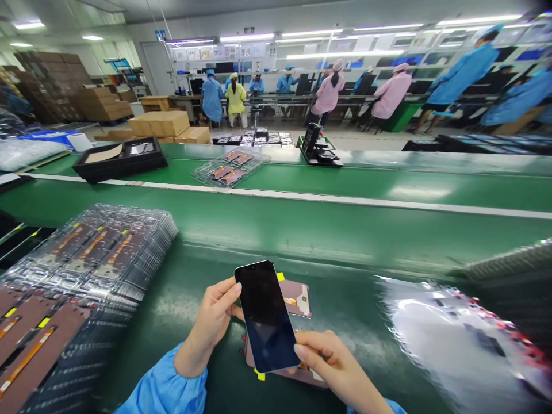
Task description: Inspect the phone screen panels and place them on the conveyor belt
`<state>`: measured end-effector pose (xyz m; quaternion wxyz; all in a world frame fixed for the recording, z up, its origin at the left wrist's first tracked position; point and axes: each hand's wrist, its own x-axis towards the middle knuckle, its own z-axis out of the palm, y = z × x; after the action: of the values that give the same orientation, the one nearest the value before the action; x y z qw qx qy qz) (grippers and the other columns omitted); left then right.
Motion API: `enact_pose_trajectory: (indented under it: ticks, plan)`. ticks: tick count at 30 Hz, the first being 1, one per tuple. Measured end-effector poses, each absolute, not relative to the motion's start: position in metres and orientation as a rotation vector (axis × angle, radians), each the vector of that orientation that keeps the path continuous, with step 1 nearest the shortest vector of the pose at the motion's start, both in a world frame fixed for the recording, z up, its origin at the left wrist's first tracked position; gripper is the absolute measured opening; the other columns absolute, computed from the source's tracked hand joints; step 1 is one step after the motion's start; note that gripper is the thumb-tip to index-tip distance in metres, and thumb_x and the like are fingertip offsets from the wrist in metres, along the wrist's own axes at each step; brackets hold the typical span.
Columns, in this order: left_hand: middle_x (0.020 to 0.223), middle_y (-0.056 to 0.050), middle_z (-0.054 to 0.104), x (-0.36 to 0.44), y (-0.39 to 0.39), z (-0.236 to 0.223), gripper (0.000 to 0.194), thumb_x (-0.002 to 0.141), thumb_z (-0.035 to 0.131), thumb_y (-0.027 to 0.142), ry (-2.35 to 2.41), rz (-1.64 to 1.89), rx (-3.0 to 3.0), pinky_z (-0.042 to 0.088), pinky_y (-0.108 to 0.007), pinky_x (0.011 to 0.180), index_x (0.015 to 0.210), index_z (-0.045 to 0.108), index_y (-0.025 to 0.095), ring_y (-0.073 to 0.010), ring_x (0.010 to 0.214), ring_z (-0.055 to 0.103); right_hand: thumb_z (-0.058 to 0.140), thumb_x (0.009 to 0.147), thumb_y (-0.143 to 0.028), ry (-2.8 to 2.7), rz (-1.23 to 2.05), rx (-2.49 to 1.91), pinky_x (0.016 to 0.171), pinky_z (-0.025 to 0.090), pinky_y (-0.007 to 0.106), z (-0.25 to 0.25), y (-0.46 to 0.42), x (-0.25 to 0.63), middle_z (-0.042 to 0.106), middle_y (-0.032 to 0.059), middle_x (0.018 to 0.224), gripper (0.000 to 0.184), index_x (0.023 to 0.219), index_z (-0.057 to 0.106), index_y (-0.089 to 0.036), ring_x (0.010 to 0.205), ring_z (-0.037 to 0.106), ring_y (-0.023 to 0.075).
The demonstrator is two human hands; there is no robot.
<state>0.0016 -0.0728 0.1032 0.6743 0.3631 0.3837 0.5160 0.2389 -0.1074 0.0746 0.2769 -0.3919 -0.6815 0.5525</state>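
A dark phone screen panel (267, 319) with a thin pale edge is held up, tilted, between my two hands. My left hand (211, 322) pinches its upper left edge between thumb and fingers. Down at the lower right corner, my right hand (330, 362) grips the panel the same way. Beneath it on the green bench lie more brownish display panels; one panel (298, 297) shows its orange flex cable and a yellow tab to the right. Another sticks out below, mostly covered by the held panel and my right hand.
Stacked clear plastic trays (116, 247) with display panels fill the left. A pile of clear plastic film (452, 339) lies right. Across the white strip are a black tray (121, 159), a clear tray of panels (230, 168) and a black fixture (319, 146). Several people work behind.
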Motion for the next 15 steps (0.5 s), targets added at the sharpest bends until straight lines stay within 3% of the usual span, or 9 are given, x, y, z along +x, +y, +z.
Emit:
enact_pose_trajectory:
  ticks: [9,15]
  plan:
    - [0.07,-0.004,0.07,0.002,-0.072,0.1,0.028,0.081,0.073,0.039,0.886,1.16,0.778,0.061,-0.025,0.049,0.09,0.078,0.012,-0.014,0.057,0.065,0.046,0.098,-0.054,-1.691,1.706,-0.99,0.066,0.049,0.025,0.07,-0.108,0.238,0.066,0.0035,0.071,0.047,0.085,0.069,-0.016,0.067,0.061,0.0168]
    - [0.067,-0.003,0.068,0.005,-0.074,0.101,0.031,0.078,0.076,0.04,0.901,1.183,0.77,0.06,-0.022,0.048,0.093,0.079,0.014,-0.0124,0.057,0.063,0.046,0.096,-0.06,-1.65,1.8,-1.117,0.067,0.047,0.029,0.064,-0.106,0.237,0.071,0.0059,0.07,0.049,0.086,0.065,-0.016,0.071,0.068,0.0212]
